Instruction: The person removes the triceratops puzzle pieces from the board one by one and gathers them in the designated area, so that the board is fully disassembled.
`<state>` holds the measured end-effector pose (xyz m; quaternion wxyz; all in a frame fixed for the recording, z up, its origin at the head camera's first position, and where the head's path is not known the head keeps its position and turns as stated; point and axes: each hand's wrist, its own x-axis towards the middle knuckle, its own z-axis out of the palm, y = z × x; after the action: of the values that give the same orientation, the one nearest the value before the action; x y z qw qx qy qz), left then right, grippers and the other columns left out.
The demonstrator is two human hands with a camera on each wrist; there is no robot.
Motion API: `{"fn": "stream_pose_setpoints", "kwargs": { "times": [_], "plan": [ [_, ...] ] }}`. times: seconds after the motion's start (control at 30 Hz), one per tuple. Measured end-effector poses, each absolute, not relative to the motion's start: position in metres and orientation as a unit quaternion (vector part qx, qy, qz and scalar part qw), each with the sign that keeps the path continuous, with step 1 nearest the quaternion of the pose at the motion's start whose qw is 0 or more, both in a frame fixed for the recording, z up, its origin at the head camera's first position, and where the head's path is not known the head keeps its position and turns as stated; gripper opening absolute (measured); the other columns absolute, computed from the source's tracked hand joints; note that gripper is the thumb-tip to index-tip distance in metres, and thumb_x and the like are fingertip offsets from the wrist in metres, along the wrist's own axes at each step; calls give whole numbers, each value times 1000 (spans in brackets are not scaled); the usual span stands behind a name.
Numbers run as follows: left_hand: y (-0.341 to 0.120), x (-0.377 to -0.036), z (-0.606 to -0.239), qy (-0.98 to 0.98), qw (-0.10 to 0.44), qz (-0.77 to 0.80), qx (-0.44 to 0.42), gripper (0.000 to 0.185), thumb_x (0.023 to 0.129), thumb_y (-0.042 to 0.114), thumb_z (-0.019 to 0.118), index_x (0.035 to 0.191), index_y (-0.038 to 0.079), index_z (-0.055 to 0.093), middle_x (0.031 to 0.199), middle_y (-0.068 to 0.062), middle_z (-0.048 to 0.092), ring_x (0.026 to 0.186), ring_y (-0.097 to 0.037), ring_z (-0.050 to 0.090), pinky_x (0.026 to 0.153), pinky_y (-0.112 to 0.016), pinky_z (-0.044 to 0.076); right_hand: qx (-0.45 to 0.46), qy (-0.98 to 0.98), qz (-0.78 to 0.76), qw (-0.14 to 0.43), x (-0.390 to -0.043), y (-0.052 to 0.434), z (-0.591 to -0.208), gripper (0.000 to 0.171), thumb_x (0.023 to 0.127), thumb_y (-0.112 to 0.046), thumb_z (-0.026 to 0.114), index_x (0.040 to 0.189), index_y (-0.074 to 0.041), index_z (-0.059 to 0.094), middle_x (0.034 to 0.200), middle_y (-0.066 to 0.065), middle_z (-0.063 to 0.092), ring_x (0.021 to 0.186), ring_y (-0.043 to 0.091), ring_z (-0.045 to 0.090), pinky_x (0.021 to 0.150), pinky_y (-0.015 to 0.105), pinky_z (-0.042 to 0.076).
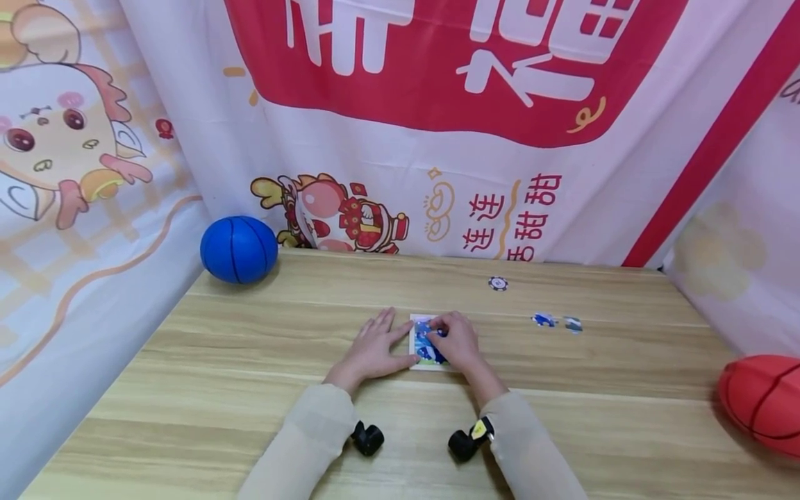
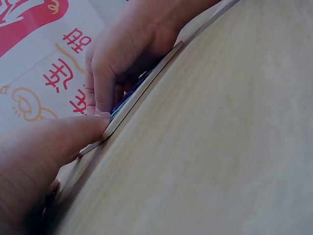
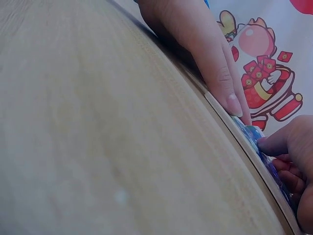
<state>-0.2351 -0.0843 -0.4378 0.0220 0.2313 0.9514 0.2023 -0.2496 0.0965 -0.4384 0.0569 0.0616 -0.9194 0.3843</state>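
Note:
A small jigsaw puzzle (image 1: 423,351) with a blue picture lies in a pale frame (image 1: 412,364) on the table. My left hand (image 1: 373,351) lies flat at its left side, fingers spread, with thumb and forefinger touching the border. My right hand (image 1: 459,342) covers the right part, fingers curled and thumb against the forefinger at a puzzle piece (image 3: 253,131) at the picture's surface. That piece is mostly hidden by the fingers. In the left wrist view, the left thumb (image 2: 90,129) rests on the frame's edge near the right fingertips.
Two loose puzzle pieces, one blue (image 1: 544,319) and one greyish (image 1: 571,323), lie to the right. Behind them is a round chip (image 1: 498,283). A blue ball (image 1: 239,249) sits at the back left, a red ball (image 1: 764,403) at the right edge. Printed cloth (image 1: 375,153) hangs behind.

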Motion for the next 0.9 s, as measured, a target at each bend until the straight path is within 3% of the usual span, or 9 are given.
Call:
{"fn": "stream_pose_setpoints", "kwargs": {
  "times": [0.3,0.5,0.73,0.9],
  "plan": [
    [-83,-236,-436,952,20,202,230,71,76,62,45,135,23,31,141,-15,10,128,-25,3,101,-40,4,57,-905,416,69,-252,95,-435,8,73,-9,68,78,-9,62,74,0,57,72,16,51,71,33,40],
    [-84,-235,-437,951,24,204,230,71,77,61,45,134,21,32,141,-16,9,128,-26,3,101,-41,5,43,-896,439,54,-251,93,-434,9,75,-8,66,81,-9,59,73,0,56,71,16,50,69,32,41],
    [-84,-233,-436,951,26,207,228,71,77,60,46,134,21,33,141,-16,10,128,-25,3,101,-41,4,40,-890,452,52,-251,93,-436,28,75,-6,66,101,-6,57,72,-2,57,71,16,50,75,35,38],
    [-84,-234,-437,951,23,207,228,71,77,60,46,134,21,33,141,-15,10,128,-25,3,101,-41,4,52,-900,430,46,-253,94,-436,30,76,-8,65,105,-7,60,72,-2,58,72,16,51,77,37,38]
  ]
}}
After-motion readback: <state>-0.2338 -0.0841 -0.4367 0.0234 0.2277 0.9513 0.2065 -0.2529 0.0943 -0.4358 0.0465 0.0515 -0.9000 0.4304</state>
